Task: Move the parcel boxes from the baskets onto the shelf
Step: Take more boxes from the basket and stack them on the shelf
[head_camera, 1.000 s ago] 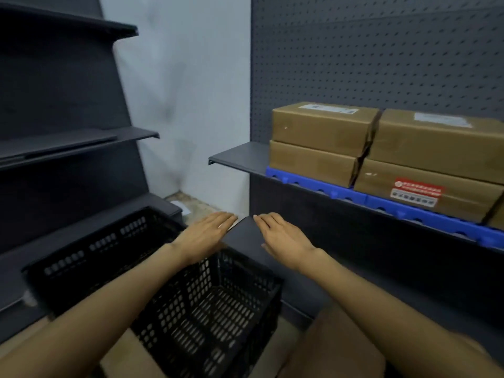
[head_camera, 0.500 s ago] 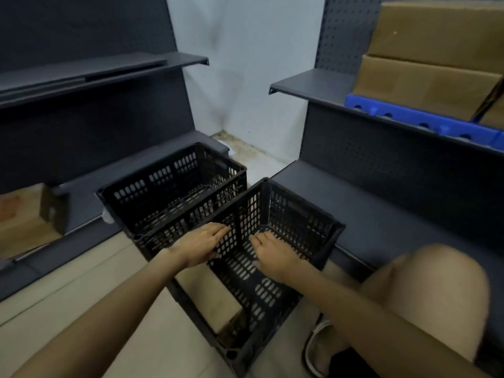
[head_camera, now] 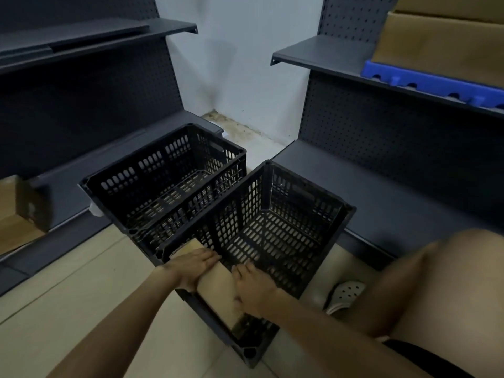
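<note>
A plain brown cardboard parcel box (head_camera: 218,290) lies in the near end of the nearer black basket (head_camera: 324,241), at about six o'clock in the view. Its top face is smooth and unmarked where it shows; a paler corner peeks out beyond the left hand's knuckles, and its near end dips into shadow against the basket wall.

The left hand (head_camera: 195,264) lies flat on the box's left upper edge, fingers together and stretched toward three o'clock, palm down. The right hand (head_camera: 253,286) rests on the box's right side, fingers lightly curled over the top. Both touch the box; whether either has closed a real grip on it cannot be told.

A second black basket (head_camera: 114,186), with only its slotted floor showing, stands touching the first at ten o'clock from it. Both sit on the tiled floor (head_camera: 81,282).

At two o'clock, a dark shelf (head_camera: 321,53) carries a blue tray (head_camera: 425,85) with more brown boxes (head_camera: 447,47) stacked on it.
</note>
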